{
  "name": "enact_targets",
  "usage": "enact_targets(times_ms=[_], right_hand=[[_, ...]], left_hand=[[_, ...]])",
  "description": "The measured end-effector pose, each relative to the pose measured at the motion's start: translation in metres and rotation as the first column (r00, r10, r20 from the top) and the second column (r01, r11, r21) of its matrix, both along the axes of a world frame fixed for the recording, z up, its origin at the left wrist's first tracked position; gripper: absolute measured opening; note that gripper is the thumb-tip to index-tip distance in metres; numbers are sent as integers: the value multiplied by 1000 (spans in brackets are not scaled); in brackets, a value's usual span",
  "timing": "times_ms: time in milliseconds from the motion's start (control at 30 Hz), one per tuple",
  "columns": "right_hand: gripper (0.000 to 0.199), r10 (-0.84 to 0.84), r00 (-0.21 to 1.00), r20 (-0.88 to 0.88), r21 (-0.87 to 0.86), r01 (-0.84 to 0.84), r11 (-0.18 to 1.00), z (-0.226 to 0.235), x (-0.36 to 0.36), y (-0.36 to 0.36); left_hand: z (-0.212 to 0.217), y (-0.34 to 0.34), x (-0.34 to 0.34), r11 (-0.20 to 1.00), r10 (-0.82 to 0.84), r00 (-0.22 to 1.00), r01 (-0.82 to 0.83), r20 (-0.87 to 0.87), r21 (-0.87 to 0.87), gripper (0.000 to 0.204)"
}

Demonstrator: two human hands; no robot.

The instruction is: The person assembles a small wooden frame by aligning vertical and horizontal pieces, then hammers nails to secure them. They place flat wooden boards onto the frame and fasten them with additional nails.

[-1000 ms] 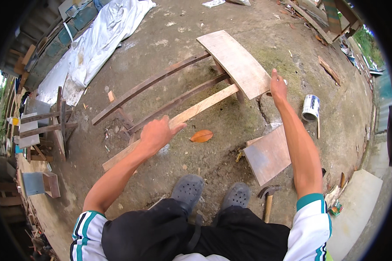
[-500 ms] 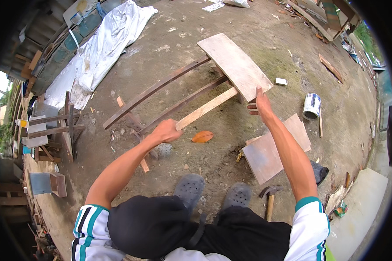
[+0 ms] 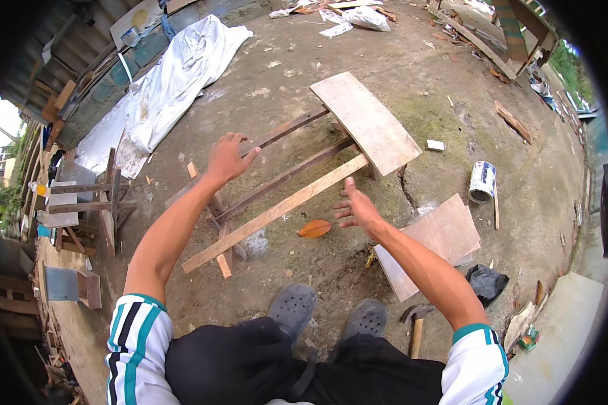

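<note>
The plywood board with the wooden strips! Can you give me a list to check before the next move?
1. Right grip free: ok, open, with nothing showing in it.
2. Left grip clear of the far dark wooden strip: cannot tell, it overlaps the strip in this view.
3. Pale wooden strip reaching the plywood board: ok, its far end meets the board's edge.
4. Pale wooden strip held steady: not ok, neither grip holds it.
5. Pale wooden strip fastened: cannot tell, no fixing shows clearly.
6. Hammer off the strips: ok, it lies beside the right clog.
</note>
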State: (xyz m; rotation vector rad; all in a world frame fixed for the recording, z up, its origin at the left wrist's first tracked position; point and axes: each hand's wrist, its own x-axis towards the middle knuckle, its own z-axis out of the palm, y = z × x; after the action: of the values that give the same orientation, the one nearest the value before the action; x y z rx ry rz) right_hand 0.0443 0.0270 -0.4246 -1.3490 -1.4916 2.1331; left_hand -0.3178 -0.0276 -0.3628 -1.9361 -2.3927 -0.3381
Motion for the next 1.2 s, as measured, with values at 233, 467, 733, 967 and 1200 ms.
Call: enact_targets(times_ms=[233, 467, 733, 967, 1200], right_hand=[[101, 156, 986, -60, 166, -145, 975, -9, -69, -60], [82, -80, 975, -208, 80, 99, 992, 4, -75, -62], [60, -277, 954, -113, 194, 295, 936, 61, -72, 10], [69, -133, 975, 180, 491, 28, 871, 70, -29, 74], [73, 109, 784, 611, 423, -440, 792, 70, 8, 64]], left_hand=[[-29, 32, -48, 872, 335, 837, -101, 433, -479, 83], [-25, 21, -41, 888, 353, 843, -165, 405, -430, 87], [20, 3, -4, 885, 463, 495, -302, 735, -354, 67], [22, 11, 48, 808, 401, -18, -464, 916, -364, 38], [-19, -14, 20, 650, 373, -343, -566, 862, -507, 28]])
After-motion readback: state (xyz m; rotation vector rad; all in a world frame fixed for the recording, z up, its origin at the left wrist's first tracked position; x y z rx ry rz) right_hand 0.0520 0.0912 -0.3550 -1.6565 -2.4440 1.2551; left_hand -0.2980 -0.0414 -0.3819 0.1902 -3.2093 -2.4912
